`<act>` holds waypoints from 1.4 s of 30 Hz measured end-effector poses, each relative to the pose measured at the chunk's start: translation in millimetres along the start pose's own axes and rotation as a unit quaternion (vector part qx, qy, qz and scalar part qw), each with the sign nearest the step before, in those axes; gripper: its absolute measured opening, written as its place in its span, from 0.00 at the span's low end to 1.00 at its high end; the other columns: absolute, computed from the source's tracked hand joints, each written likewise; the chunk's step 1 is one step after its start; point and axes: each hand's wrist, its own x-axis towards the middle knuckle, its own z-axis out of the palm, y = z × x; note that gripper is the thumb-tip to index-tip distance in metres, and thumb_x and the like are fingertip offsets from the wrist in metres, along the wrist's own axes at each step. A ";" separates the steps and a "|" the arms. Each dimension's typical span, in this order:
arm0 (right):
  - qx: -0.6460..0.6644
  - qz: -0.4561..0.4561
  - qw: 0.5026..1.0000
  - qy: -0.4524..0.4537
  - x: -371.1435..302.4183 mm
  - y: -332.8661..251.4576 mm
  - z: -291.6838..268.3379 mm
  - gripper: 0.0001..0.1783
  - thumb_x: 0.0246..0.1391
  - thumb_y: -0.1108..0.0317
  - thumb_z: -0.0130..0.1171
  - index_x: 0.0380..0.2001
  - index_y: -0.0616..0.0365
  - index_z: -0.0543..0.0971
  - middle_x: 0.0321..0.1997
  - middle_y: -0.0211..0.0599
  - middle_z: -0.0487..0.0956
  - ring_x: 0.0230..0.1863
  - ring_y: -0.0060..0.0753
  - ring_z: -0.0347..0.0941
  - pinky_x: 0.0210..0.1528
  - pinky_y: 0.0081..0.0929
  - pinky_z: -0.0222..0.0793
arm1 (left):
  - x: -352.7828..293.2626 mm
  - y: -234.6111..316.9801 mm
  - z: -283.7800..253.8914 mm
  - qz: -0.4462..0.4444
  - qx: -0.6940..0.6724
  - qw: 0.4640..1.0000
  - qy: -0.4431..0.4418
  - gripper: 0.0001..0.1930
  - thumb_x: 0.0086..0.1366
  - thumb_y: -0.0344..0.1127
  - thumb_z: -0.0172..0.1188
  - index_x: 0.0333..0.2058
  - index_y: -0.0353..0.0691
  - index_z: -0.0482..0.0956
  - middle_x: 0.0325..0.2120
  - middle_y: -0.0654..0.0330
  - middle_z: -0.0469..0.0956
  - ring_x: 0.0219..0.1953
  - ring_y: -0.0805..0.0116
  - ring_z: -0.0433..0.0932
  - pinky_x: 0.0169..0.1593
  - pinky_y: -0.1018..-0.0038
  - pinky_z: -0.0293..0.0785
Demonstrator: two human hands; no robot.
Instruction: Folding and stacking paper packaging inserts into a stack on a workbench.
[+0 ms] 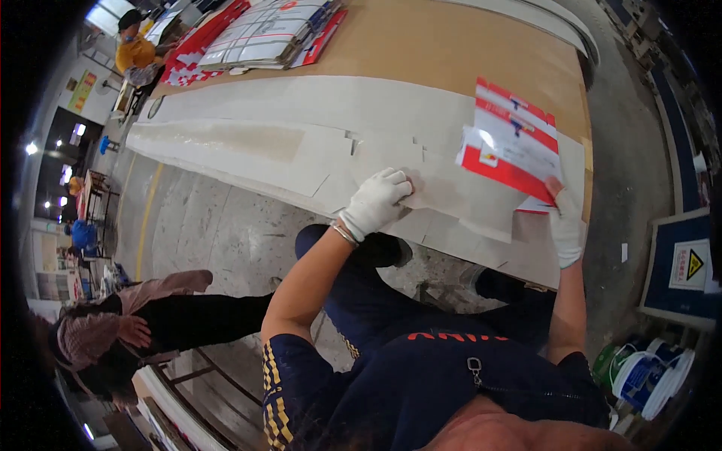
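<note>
Both my hands wear white gloves, with bare fingertips showing. My right hand (565,224) grips the lower right edge of a red and white printed cardboard sheet (511,143). The printed sheet is tilted above the table's right end, and part of another red-edged piece shows beneath it. My left hand (376,201) rests on the grey-white board (451,192) near the table's front edge. Its fingers are curled in; whether anything small is between them is hidden. Shiny, damp-looking patches mark the pale board strip (248,139) to its left.
A strapped stack of printed cardboard (263,34) sits on the brown tabletop (421,45) at the far left. Another person (135,49) works beyond it. A second person (113,331) is at my left. Buckets (647,376) and a blue panel (684,263) stand on the right.
</note>
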 end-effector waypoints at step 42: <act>-0.116 -0.159 0.951 -0.240 18.6 -43.5 71.8 0.35 0.48 0.53 0.59 0.60 0.49 0.66 0.67 0.35 0.61 0.69 0.44 0.51 0.69 0.54 0.36 | -22.6 -39.3 -28.2 0.001 0.278 0.958 -0.076 0.28 0.53 0.39 0.60 0.54 0.42 0.69 0.38 0.63 0.77 0.47 0.65 0.73 0.51 0.67 0.66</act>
